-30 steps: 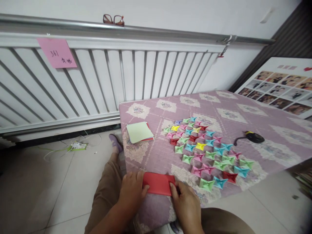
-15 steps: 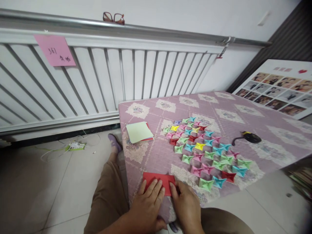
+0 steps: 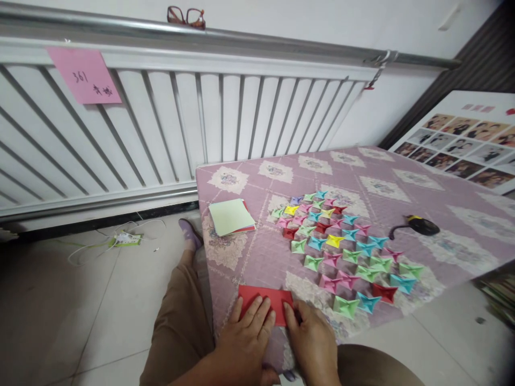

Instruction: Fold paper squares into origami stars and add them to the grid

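A folded sheet of red paper (image 3: 265, 294) lies at the near edge of the cloth-covered table, its long fold running left to right. My left hand (image 3: 245, 338) rests on it, fingers stretched out and pressing it flat. At the paper's right end is my right hand (image 3: 311, 338), the thumb down on the edge and the other fingers curled beside it. Rows of small folded paper pieces (image 3: 333, 240) in green, pink, blue, red and yellow stand to the right. Beyond my left hand lies a stack of square paper sheets (image 3: 231, 217), pale green on top.
The purple patterned tablecloth (image 3: 257, 252) covers the table. A dark object with a curved tail (image 3: 422, 225) lies at the right. Behind are a white radiator (image 3: 225, 118), glasses (image 3: 185, 17) on a pipe and a photo board (image 3: 462, 139). A power strip (image 3: 127, 239) sits on the floor.
The camera view has shifted a little, so the table and paper pieces appear slightly farther right. Both hands remain on the red paper, with barely any movement over it.
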Motion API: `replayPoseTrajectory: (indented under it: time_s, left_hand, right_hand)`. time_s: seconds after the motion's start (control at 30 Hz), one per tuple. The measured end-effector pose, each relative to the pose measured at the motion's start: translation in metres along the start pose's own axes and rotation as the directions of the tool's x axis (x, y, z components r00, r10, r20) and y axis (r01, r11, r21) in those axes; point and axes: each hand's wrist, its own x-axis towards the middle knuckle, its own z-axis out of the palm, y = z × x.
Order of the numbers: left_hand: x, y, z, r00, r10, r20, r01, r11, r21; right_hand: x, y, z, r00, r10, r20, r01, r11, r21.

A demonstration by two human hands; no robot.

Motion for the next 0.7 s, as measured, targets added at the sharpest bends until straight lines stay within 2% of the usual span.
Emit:
replayPoseTrajectory:
  time_s: [0.23,0.5,0.7]
  left_hand:
    - [0.0027,-0.0012,0.0030,0.999,-0.015,0.043,0.018,0.998,-0.064]
    - [0.0010,-0.0011,-0.0035,1.000,-0.009,0.012,0.010,0.999,-0.035]
    - [0.0029,-0.0019,0.0035,0.998,-0.028,0.049,0.032,0.997,-0.068]
  right_hand:
    - [0.0004,0.0001,0.0008,1.000,0.014,0.025,-0.014,1.000,0.003]
    - [0.0018,0.0007,-0.0004,0.999,0.028,0.043,-0.029,1.000,0.002]
    - [0.0018,-0.0007,0.0000,1.000,0.000,0.001,0.000,1.000,-0.009]
